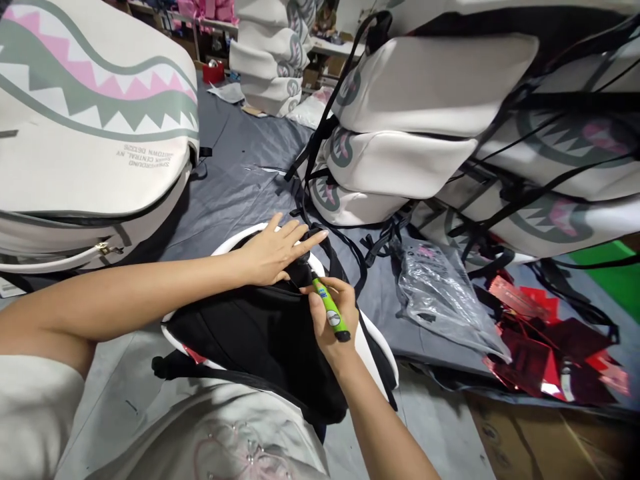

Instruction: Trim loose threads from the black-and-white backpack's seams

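My right hand (pixel 345 310) is closed around a bright green marker (pixel 329 305) with a black end cap. The marker's dark tip points up and away from me, against the black part of a backpack (pixel 255 340) with white edging. Whether the tip touches the fabric I cannot tell. My left hand (pixel 275 252) lies with fingers stretched over the upper part of that backpack, just left of the marker. The backpack leans over the table's near edge toward my lap, its black side facing me.
A white backpack with a shark-mouth print (pixel 100 113) stands at the left. Stacked white backpacks (pixel 390 160) with dangling black straps fill the right. Near them are a clear plastic bag (pixel 440 293) and shiny red tags (pixel 545 347). Grey sheeting (pixel 225 160) covers the table.
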Demonstrator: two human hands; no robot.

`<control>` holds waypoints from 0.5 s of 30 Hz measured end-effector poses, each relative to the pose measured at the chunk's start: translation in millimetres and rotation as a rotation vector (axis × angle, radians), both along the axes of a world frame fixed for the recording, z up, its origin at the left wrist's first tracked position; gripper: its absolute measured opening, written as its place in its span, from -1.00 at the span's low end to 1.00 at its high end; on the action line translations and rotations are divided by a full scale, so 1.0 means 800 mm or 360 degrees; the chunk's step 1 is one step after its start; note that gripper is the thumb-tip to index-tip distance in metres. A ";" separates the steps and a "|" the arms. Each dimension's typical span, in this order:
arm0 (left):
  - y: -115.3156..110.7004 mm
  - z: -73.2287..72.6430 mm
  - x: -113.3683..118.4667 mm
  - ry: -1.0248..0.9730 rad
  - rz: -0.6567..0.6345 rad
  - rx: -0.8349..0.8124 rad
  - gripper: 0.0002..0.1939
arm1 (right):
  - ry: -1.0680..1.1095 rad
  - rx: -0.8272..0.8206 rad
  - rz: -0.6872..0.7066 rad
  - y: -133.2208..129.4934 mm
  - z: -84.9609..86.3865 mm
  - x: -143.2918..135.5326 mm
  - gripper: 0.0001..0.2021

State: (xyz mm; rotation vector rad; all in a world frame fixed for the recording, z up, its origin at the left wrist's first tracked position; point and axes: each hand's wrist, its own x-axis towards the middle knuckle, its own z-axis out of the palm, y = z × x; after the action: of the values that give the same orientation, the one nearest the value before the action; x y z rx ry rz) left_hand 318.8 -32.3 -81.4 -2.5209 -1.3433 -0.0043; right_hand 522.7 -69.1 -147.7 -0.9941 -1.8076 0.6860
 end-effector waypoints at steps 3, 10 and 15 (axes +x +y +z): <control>0.005 -0.005 0.001 0.0034 -0.0003 -0.0030 0.35 | -0.0192 -0.0041 0.0097 0.006 0.015 0.005 -0.78; 0.010 -0.012 0.008 0.0014 0.0168 -0.0018 0.23 | -0.0314 -0.0183 0.0079 0.016 0.033 0.003 -0.74; 0.006 -0.013 0.006 -0.0084 0.0131 0.0009 0.07 | -0.0484 -0.0227 0.0304 0.026 0.047 0.004 -0.85</control>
State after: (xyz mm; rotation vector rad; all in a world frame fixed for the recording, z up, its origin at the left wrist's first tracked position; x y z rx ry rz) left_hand 323.5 -27.1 -91.6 -2.4753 -1.4641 -0.0578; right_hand 525.9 -48.1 -109.9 -1.0739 -2.1642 0.8249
